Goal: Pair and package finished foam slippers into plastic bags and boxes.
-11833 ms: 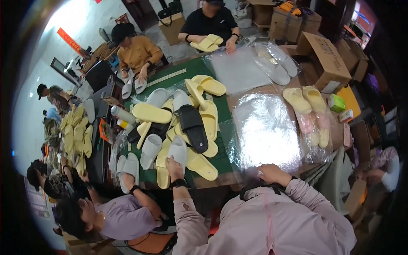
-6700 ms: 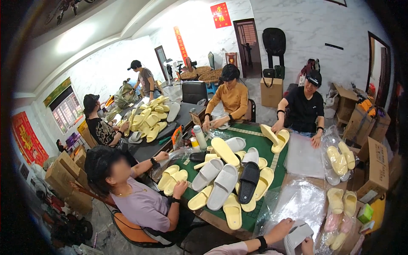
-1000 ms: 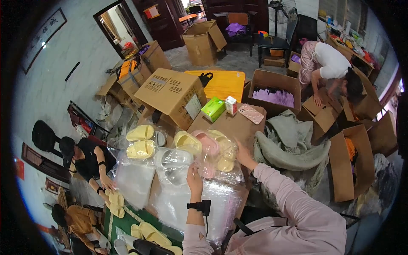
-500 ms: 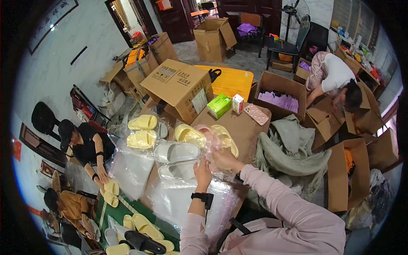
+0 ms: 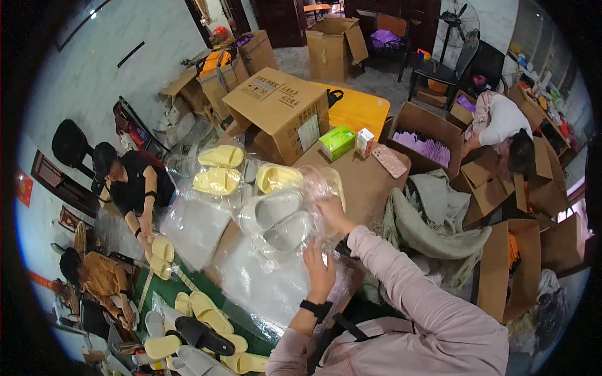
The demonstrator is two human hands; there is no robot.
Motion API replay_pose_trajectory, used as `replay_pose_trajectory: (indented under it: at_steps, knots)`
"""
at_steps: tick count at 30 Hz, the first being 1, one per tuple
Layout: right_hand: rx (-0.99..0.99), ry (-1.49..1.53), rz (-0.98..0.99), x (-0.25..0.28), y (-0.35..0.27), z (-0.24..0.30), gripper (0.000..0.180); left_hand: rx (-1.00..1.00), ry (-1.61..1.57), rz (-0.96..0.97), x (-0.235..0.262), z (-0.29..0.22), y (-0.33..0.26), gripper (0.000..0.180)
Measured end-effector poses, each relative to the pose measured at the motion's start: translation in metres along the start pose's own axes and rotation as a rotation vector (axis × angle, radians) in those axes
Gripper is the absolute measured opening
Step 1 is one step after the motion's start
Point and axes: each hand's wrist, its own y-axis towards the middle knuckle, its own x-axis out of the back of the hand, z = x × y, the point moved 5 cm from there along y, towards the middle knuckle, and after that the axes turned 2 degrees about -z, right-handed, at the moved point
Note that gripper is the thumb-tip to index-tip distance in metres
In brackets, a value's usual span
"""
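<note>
A pair of light grey slippers point(image 5: 273, 217) in a clear plastic bag lies tilted on top of a stack of bagged slippers. My right hand point(image 5: 332, 214) is at the bag's right side, its fingers closed on the plastic. Lower down, my left hand point(image 5: 320, 271) rests against the bag's near right corner, fingers stretched out. Just behind are bagged yellow slippers point(image 5: 279, 178) and pink slippers point(image 5: 316, 183), partly covered by the grey pair. More bagged yellow slippers point(image 5: 217, 180) lie to the left. Flat clear plastic bags point(image 5: 251, 285) are spread beneath and in front.
A large cardboard box point(image 5: 276, 116), a green tissue pack point(image 5: 337, 142), a small white box point(image 5: 364, 143) and a phone point(image 5: 389, 161) stand behind. Loose slippers point(image 5: 200, 332) lie at the near left. Co-workers sit left; another bends over boxes point(image 5: 483, 172) at right.
The bagged grey slippers have turned from lying level to a slant, right end raised. My left hand has come nearer with its fingers spread; the right has shifted slightly left. The whole view has shifted.
</note>
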Motion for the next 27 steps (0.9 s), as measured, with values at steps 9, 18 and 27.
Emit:
replay_pose_trajectory:
  at_steps: [9, 18, 27]
  knots:
    - [0.3, 0.365, 0.086, 0.011, -0.08, 0.186, 0.012, -0.067, -0.264, 0.547, 0.026, -0.002, -0.121, 0.015]
    - [0.462, 0.23, -0.157, 0.174, -0.275, 0.249, 0.015, -0.133, -0.31, 0.799, 0.013, 0.009, -0.192, 0.017]
    - [0.167, 0.119, -0.681, 0.282, -0.447, 0.196, 0.014, -0.598, -0.143, 1.035, -0.091, 0.006, -0.226, 0.03]
